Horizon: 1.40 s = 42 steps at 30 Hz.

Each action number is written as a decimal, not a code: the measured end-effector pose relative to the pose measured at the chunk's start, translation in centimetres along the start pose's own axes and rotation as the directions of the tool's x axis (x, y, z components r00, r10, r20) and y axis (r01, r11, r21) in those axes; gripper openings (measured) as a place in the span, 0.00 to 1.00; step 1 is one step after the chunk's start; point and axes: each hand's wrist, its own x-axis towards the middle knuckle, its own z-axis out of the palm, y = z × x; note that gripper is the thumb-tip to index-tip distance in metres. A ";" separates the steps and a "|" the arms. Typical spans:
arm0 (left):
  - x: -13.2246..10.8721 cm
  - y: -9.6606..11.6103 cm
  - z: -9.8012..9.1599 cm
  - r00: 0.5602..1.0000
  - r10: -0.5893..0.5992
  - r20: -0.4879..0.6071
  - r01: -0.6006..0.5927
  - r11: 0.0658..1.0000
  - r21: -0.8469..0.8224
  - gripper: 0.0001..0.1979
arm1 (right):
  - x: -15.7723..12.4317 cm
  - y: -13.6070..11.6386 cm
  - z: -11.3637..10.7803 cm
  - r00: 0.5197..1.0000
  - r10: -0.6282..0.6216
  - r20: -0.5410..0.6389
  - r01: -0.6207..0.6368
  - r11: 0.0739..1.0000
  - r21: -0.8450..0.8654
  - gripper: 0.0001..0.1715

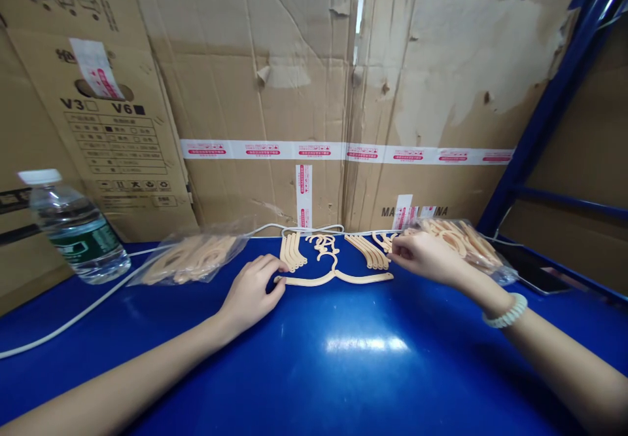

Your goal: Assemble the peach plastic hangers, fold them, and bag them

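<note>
A beige plastic clothes hanger (360,281) lies on the blue table with its two arms spread and its hook pointing away from me. My left hand (252,292) has thumb and forefinger closed round the hanger's left end. At the right, the fingers of my right hand (424,253) are pinched together over small curved pieces (380,238); whatever they hold is hidden. A row of loose hanger arms (293,253) lies beyond my left hand, and another row of arms (366,251) is left of my right hand. Several loose hooks (324,245) lie between the rows.
Clear plastic bags of beige hanger parts sit at the left (196,259) and right (456,239). A water bottle (78,233) stands far left beside a white cable (73,321). A dark phone (542,275) lies far right. Cardboard (255,95) walls the back.
</note>
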 end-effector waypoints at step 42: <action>4.3 -4.5 -1.1 0.904 0.333 0.267 -0.277 0.934 -0.227 0.12 | 12.5 -7.8 5.8 0.956 -0.233 0.177 0.194 0.957 0.215 0.15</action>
